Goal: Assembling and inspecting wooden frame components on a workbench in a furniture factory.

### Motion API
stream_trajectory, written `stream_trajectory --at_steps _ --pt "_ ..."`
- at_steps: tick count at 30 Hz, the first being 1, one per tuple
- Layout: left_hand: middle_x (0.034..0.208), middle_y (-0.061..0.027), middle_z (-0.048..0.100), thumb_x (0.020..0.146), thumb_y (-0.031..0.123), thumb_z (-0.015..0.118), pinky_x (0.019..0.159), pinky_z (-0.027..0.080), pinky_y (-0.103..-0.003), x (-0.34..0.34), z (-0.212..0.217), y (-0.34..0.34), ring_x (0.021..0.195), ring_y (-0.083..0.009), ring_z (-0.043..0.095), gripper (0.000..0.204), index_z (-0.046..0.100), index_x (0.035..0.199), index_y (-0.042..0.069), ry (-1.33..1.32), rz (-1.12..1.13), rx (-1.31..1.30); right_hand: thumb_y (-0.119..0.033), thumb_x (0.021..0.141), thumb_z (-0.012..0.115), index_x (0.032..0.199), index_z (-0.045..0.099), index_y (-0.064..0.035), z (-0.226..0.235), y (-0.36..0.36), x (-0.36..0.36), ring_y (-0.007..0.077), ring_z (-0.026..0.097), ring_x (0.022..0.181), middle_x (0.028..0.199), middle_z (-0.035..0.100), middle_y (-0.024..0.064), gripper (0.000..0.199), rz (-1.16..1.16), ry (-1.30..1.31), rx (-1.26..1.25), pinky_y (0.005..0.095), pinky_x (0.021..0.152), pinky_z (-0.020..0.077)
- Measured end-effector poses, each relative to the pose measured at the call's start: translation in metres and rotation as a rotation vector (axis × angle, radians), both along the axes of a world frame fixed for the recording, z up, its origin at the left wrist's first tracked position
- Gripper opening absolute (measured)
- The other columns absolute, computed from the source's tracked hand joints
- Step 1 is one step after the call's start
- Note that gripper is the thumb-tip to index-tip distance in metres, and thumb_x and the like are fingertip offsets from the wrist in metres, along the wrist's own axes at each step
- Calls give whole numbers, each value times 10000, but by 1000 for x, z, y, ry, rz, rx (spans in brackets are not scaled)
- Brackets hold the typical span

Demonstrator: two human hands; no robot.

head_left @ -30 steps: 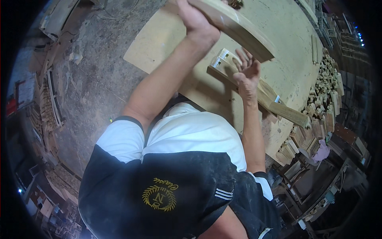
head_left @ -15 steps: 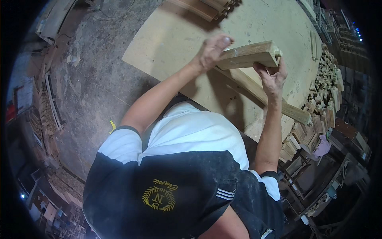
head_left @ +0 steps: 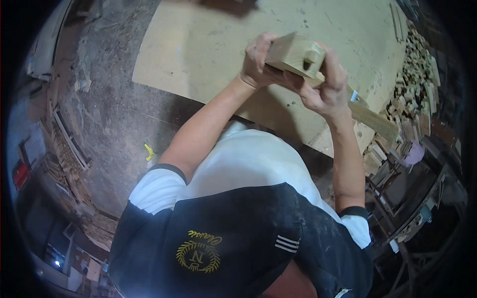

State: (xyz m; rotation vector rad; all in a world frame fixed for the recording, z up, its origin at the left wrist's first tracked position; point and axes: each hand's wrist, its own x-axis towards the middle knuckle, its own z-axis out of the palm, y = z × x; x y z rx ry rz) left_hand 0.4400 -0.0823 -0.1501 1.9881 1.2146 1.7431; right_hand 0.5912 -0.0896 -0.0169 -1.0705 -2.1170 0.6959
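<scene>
A thick squared piece of wood [head_left: 287, 53] is raised above the pale board, its end turned toward me. That end has a rounded tenon with a dark hollow beside it. My left hand [head_left: 257, 58] is closed around the wood's left side. My right hand [head_left: 329, 92] grips it near the tenon end, thumb and fingers around the edge. A second wooden bar [head_left: 376, 121] lies on the board beyond my right wrist, partly hidden by my arm. A small blue-and-white item [head_left: 354, 96] shows beside that wrist; its kind is unclear.
The pale board [head_left: 164, 59] spreads beneath my hands. A heap of small wood offcuts [head_left: 415, 74] lines its right side, with a pinkish cloth [head_left: 414, 153] lower down. On the grey floor at left lies a yellow tool-like object [head_left: 149, 152]. Wood strips [head_left: 67, 141] stand farther left.
The wood has turned so its tenon end faces me more and has shifted left. My left hand, earlier loose beside it, now grips it. My view has tilted slightly.
</scene>
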Motion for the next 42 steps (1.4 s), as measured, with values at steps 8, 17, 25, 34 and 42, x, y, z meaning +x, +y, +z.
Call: stream_trajectory --at_steps 8,17,25,34,42 --pt "1030 -105 637 613 595 868 800 538 -376 -10 -4 -12 896 -250 657 881 555 1203 21 -282 -252 -448 -177 741 758 1300 495 18 -9 -35 16 335 640 1050 1125 632 215 649 -158 169 -156 410 915 512" --pt "979 -49 669 960 705 367 876 479 -288 -38 57 10 964 -127 619 727 660 1071 49 -436 -187 -1162 -105 956 572 948 649 13 -112 -149 284 148 633 721 844 667 93 141 -1201 396 -156 298 662 534" --pt "730 -16 642 917 754 399 688 517 -281 -23 64 37 698 -120 629 662 605 707 161 -339 -185 -1176 -318 993 547 931 643 -43 -147 -79 322 161 598 744 834 630 39 298 -941 -71 -171 321 658 491" --pt "1009 -189 713 1035 531 333 904 504 -380 -31 144 38 1005 -252 670 694 670 1059 -75 -929 -455 -510 -429 985 576 1027 636 -69 37 -39 292 191 639 908 978 652 42 367 -915 1289 -256 369 798 531" --pt "1246 -248 617 975 166 535 1012 426 -353 -20 149 -16 1162 -244 589 244 616 1062 -47 -611 -338 -96 -193 915 674 895 630 -108 74 -66 298 167 613 891 908 636 21 98 -956 1301 -28 349 844 500"
